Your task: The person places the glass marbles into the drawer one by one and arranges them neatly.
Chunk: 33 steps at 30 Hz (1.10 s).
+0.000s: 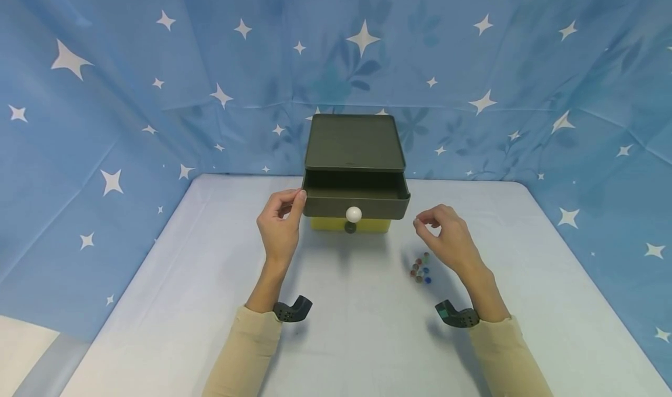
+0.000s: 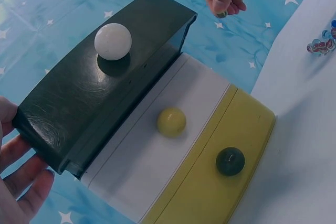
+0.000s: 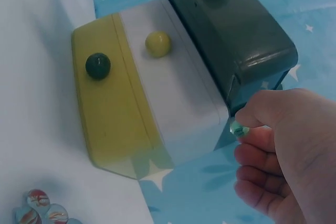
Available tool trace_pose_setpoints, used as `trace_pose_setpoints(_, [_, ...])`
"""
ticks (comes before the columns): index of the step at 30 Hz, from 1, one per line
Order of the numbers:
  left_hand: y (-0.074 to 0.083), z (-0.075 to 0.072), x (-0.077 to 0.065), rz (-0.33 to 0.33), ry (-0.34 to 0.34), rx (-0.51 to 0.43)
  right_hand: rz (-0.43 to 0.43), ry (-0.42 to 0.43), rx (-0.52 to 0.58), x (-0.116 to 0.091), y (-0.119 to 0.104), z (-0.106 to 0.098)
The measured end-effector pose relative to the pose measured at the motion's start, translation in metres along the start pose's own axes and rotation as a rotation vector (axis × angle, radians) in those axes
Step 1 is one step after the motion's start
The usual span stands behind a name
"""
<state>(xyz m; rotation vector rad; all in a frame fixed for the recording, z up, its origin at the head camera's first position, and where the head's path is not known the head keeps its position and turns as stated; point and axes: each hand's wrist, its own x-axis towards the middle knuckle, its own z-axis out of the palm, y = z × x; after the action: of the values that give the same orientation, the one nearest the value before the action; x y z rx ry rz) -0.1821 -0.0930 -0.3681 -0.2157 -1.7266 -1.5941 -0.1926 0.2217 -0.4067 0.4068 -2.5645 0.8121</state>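
between right fingers, glassy green marble

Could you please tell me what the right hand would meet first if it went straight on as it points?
The right hand would probably meet the open dark drawer at its right end; depth is unclear.

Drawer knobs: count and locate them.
3: the white knob on the open dark top drawer, the yellow knob on the white middle drawer, the dark knob on the yellow bottom drawer.
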Motion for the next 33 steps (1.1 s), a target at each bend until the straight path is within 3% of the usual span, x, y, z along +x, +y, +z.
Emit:
trace_pose_setpoints(10, [-0.003, 0.001, 0.000, -0.004, 0.008, 0.003, -0.078, 0.077, 0.001, 0.002, -0.007, -0.003])
trace_pose_setpoints(19, [0.001, -0.001, 0.002, -0.001, -0.004, -0.018, -0.067, 0.083, 0.004, 0.001, -0.013, -0.006])
trace_pose_setpoints(31, [-0.001, -0.001, 0.001, -0.014, 0.000, -0.030, -0.150, 0.226, 0.077, 0.002, -0.024, -0.007])
trace_pose_setpoints(33, [-0.011, 0.000, 0.001, -0.014, 0.000, -0.039, -0.169, 0.256, 0.096, 0.002, -0.026, -0.007])
